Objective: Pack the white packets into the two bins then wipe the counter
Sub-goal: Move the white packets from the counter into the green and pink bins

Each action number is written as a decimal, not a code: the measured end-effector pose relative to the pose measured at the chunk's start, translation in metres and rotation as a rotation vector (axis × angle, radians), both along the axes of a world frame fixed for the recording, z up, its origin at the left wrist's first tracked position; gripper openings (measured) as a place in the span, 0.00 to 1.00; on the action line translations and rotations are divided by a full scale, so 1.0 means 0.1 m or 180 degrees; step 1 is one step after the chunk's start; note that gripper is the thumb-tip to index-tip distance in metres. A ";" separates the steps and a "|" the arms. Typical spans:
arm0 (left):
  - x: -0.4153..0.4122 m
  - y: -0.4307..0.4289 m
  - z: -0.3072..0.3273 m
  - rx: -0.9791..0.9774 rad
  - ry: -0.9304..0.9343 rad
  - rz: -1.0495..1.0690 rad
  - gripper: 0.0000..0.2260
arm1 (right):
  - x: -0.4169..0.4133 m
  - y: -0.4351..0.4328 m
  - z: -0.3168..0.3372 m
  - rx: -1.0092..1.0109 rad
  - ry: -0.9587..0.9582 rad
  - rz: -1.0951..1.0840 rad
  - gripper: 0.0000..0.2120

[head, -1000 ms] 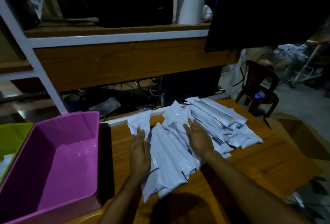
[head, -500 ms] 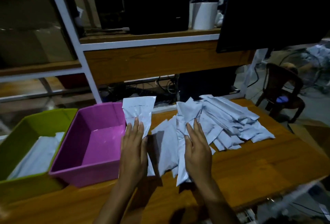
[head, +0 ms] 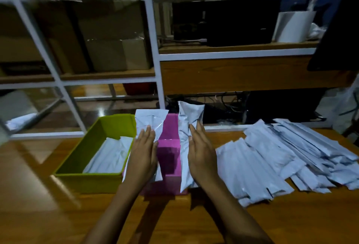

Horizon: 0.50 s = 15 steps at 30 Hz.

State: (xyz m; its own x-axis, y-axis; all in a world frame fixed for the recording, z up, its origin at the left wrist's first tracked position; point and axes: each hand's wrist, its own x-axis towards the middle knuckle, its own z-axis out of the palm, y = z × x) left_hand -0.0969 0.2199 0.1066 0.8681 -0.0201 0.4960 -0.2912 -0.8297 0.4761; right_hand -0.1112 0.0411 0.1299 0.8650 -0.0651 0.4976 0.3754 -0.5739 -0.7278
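While both hands hang over the pink bin [head: 168, 152], each holding a white packet upright above it. Left hand [head: 142, 155] flat against the near face of the left packet [head: 150, 122], fingers [head: 144, 135] straight and close together; thumb side hidden, so cannot tell how the packet is gripped behind. Right hand [head: 202, 152] likewise flat against the right packet [head: 189, 119], fingers straight and together, the packet rising past the fingertips and crumpled near the top, its lower end hanging in front of the bin's right wall. Pink interior of the bin visible between the two hands.

Just left of the pink bin and touching it, a green bin [head: 93, 138] on the wooden tabletop [head: 291, 220], with a few white packets [head: 110, 156] lying flat inside. To the right of the hands, a loose pile of packets [head: 281, 158] spread across the tabletop, overlapping one another and fanning toward the right edge, near but apart from the pink bin.

Behind the tabletop, a white metal rack [head: 153, 49] with wooden shelves: cardboard boxes [head: 108, 35] on the left shelf, a dark box-like device [head: 229, 22] on the right shelf, a white cylinder [head: 293, 27] beside it. Tangled cables [head: 229, 102] below the right shelf. Dim light throughout.
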 end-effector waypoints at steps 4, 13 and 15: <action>0.62 0.17 -0.11 0.0591 0.0541 -0.0096 0.27 | 0.57 0.34 0.02 -0.0743 0.0509 -0.0209 0.19; 1.54 0.12 -0.67 0.1690 0.2538 -0.0227 0.25 | 1.35 0.67 -0.58 -0.1849 0.1799 -0.0141 0.10; 1.59 0.11 -0.71 0.1897 0.2956 -0.0356 0.28 | 1.50 0.70 -0.85 -0.2263 0.2086 -0.0001 0.12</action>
State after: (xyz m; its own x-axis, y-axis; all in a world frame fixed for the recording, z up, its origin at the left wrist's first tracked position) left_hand 0.0619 0.2312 0.0360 0.8758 -0.1404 -0.4619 -0.1157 -0.9899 0.0815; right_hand 0.0388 0.1115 0.0450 0.9849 0.0646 -0.1605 0.0182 -0.9612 -0.2753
